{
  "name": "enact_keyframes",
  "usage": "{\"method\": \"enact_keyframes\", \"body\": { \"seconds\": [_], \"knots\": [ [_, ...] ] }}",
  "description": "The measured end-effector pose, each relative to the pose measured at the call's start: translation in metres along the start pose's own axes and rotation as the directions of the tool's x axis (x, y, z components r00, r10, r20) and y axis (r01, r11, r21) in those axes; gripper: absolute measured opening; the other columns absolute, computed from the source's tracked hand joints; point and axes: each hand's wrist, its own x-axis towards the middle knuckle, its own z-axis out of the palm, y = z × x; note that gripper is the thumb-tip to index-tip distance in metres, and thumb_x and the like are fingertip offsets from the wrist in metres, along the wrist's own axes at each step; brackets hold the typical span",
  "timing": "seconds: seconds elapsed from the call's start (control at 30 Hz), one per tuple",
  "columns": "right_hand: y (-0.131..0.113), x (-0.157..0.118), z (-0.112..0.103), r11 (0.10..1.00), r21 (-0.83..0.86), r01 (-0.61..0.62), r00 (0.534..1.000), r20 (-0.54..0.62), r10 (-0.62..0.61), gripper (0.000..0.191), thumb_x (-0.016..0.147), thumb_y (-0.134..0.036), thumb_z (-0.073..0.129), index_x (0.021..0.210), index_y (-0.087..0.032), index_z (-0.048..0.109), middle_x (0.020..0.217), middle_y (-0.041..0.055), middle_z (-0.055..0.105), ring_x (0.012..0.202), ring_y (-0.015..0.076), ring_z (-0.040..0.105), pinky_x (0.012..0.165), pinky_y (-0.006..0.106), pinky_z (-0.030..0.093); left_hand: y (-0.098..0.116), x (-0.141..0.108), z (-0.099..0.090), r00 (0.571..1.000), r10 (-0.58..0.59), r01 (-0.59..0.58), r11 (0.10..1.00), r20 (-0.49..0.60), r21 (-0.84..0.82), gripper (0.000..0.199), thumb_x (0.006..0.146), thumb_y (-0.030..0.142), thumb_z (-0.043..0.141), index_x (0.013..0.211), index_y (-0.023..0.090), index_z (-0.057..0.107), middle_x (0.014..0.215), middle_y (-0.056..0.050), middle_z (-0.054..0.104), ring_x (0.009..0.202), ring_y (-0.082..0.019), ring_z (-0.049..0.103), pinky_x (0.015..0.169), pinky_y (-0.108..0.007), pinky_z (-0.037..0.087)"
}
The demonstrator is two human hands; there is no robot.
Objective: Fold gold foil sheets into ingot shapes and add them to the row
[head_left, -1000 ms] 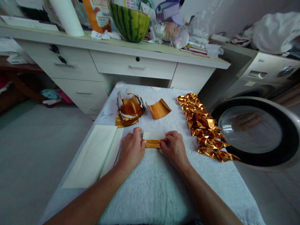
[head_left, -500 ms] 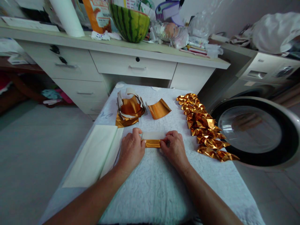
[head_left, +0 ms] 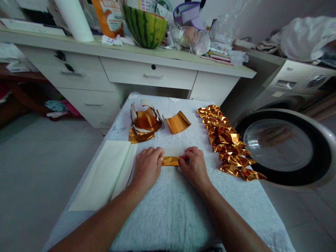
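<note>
A small sheet point(head_left: 170, 161) lies on the cloth-covered table, its near edge a folded gold strip and its far part whitish. My left hand point(head_left: 149, 162) grips its left end, fingers curled. At the right end my right hand point(head_left: 193, 161) pinches the strip between thumb and fingers. Beyond them sit a ring-like stack of gold and white sheets point(head_left: 145, 120) and a single curved gold sheet point(head_left: 178, 122). A row of folded, crinkled gold pieces point(head_left: 227, 140) runs along the table's right side.
Folded white paper point(head_left: 102, 175) lies at the table's left. Behind stands a white desk point(head_left: 152, 75) with a watermelon half point(head_left: 145, 28), bags and a paper roll point(head_left: 75, 21). An open washing machine door point(head_left: 283, 147) is beside the table's right edge.
The fingers of my left hand have lowered and drawn together over the left end of the sheet. My right hand keeps its grip almost unmoved.
</note>
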Motion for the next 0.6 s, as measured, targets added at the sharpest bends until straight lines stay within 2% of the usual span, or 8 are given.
{"method": "enact_keyframes", "body": {
  "seconds": [0.13,0.27,0.33,0.47,0.53,0.6],
  "knots": [
    [-0.001,-0.001,0.001,1.000,-0.009,0.011,1.000,-0.016,-0.011,0.012,0.079,-0.017,0.061,0.068,-0.018,0.065,0.092,0.0075,0.059,0.088,0.0224,0.050,0.085,0.037,0.043,-0.002,0.001,0.001,0.997,0.076,-0.077,0.997,-0.014,-0.020,0.016,0.088,0.014,0.055,0.089,0.024,0.067,0.088,-0.003,0.060,0.087,-0.021,0.055,0.074,-0.034,0.037],
    [0.000,-0.001,0.001,1.000,-0.023,0.018,0.999,-0.029,-0.019,0.008,0.078,-0.016,0.060,0.070,-0.019,0.061,0.087,0.0064,0.057,0.086,0.0221,0.050,0.082,0.037,0.042,-0.002,0.000,-0.001,0.976,0.217,-0.214,0.973,-0.035,0.082,0.018,0.088,0.014,0.058,0.089,0.027,0.070,0.087,-0.002,0.064,0.087,-0.022,0.055,0.075,-0.038,0.037],
    [0.001,-0.001,0.002,0.999,-0.039,0.014,0.999,-0.047,-0.016,0.002,0.078,-0.016,0.060,0.078,-0.018,0.060,0.086,0.0059,0.057,0.085,0.0223,0.050,0.081,0.036,0.042,0.000,-0.003,-0.002,0.955,0.297,-0.291,0.944,-0.021,0.156,0.015,0.089,0.016,0.058,0.090,0.025,0.070,0.087,-0.003,0.065,0.087,-0.023,0.056,0.078,-0.039,0.039],
    [0.000,-0.002,0.003,0.996,-0.082,0.047,0.994,-0.091,-0.054,0.018,0.080,-0.015,0.059,0.097,-0.015,0.059,0.098,0.0087,0.057,0.091,0.0235,0.049,0.082,0.036,0.041,0.008,-0.012,0.000,0.920,0.389,-0.387,0.881,0.048,0.272,0.017,0.090,0.012,0.054,0.097,0.016,0.068,0.091,-0.006,0.067,0.086,-0.023,0.059,0.081,-0.039,0.044],
    [-0.003,-0.003,0.002,0.986,-0.133,0.104,0.992,-0.060,-0.113,0.019,0.083,-0.013,0.057,0.100,-0.018,0.061,0.104,0.0080,0.058,0.094,0.0231,0.048,0.083,0.035,0.039,0.011,-0.018,0.002,0.914,0.398,-0.401,0.856,0.078,0.327,0.020,0.089,0.009,0.052,0.101,0.012,0.068,0.096,-0.009,0.067,0.087,-0.024,0.060,0.081,-0.040,0.046],
    [-0.005,-0.003,0.001,0.961,-0.180,0.210,0.978,0.033,-0.207,0.018,0.088,-0.012,0.054,0.099,-0.023,0.063,0.104,0.0046,0.059,0.094,0.0217,0.047,0.081,0.034,0.036,0.014,-0.024,0.004,0.913,0.397,-0.401,0.841,0.090,0.363,0.024,0.089,0.009,0.050,0.105,0.011,0.067,0.101,-0.011,0.067,0.090,-0.025,0.061,0.082,-0.040,0.047]
  ]
}}
